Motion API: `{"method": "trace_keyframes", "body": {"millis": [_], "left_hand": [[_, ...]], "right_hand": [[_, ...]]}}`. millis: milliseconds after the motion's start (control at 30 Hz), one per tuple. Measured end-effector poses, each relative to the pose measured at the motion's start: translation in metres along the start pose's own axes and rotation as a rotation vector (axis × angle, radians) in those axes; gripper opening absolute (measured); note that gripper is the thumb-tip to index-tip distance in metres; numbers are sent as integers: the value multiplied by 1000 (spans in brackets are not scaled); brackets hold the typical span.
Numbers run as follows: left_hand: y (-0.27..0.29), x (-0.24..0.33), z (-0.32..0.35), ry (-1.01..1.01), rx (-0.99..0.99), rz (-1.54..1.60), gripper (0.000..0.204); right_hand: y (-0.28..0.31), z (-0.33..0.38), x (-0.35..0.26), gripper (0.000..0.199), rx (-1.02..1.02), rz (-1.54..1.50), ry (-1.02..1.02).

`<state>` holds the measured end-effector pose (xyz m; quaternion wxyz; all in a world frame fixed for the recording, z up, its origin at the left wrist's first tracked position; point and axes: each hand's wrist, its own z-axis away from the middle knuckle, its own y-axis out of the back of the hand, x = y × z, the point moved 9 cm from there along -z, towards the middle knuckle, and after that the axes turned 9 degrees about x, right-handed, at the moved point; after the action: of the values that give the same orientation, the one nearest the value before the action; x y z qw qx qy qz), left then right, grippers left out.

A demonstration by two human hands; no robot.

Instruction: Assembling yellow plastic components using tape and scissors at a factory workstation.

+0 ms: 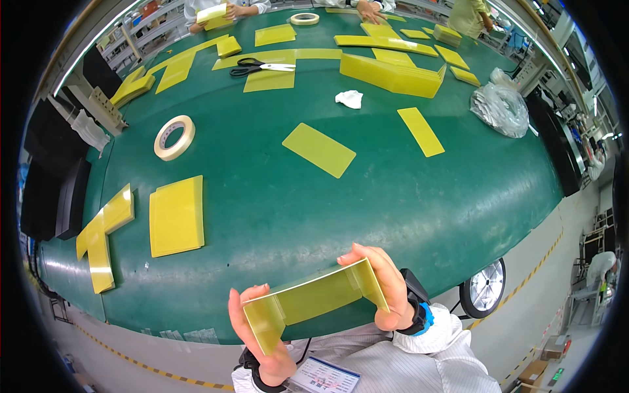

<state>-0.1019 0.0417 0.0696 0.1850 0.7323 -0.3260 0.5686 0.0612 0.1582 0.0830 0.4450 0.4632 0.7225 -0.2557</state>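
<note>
My left hand point(251, 339) and my right hand point(391, 281) are closed round opposite ends of a translucent yellow three-panel sheet point(321, 298). Its two end panels bend toward me from the long middle panel, with strips that look like tape over the folds. The piece is held up above the near edge of the green table point(262, 203). Fingertips show over its top edge; other fingers are hidden behind the panels. Left of my hands lie a stack of yellow sheets point(176, 216) and some overlapping yellow strips point(99, 252).
A tape roll point(189, 134) lies at left, with two single yellow sheets point(320, 150) point(421, 132) and crumpled white paper point(349, 99) farther in. Scissors point(278, 67), folded yellow panels point(393, 75) and a clear plastic bag point(499, 108) lie beyond. Other people's hands point(371, 11) work at the far edge.
</note>
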Motion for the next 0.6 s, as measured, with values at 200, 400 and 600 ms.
{"method": "trace_keyframes", "body": {"millis": [200,400,600], "left_hand": [[3,-1,2,37,-12,-55,96],[6,5,1,6,17,17,92],[7,4,2,18,3,39,89]], "right_hand": [[4,5,6,99,29,-64,-61],[4,8,4,95,-25,26,-39],[5,12,-1,95,-14,50,2]]}}
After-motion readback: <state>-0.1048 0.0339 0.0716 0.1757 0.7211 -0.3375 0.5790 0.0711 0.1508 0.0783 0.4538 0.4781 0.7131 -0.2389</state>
